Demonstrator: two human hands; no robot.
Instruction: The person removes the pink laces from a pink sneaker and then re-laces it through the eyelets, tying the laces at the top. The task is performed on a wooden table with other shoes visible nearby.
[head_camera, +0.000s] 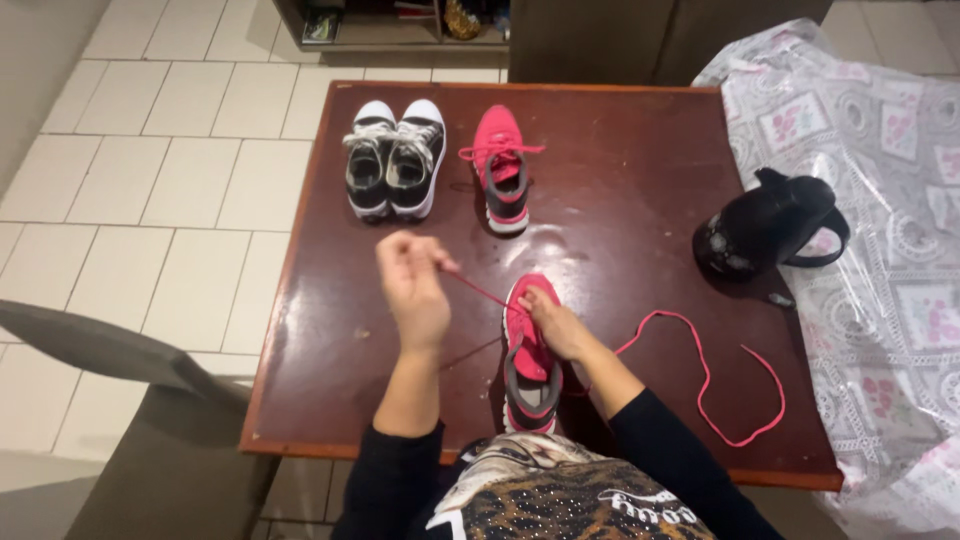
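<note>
Near tabletop front edge: left grip pinching pink lace, right grip pressing pink shoe; lacing partly done, long tail loose.

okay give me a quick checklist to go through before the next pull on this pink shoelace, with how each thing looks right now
1. Lace gripped: the left hand pinches one end of the pink lace, pulled taut up from the shoe. Ok.
2. Shoe steadied: the right hand presses on the toe end of the near pink shoe, which lies flat on the table. Ok.
3. Free end clear: the loose length loops across bare table to the right, unknotted. Ok.
4. Eyelets threaded evenly: hidden under the right hand. Cannot tell.
5. Space around: the other pink shoe, the black and white pair and the black jug lie apart from the lace. Ok.
</note>
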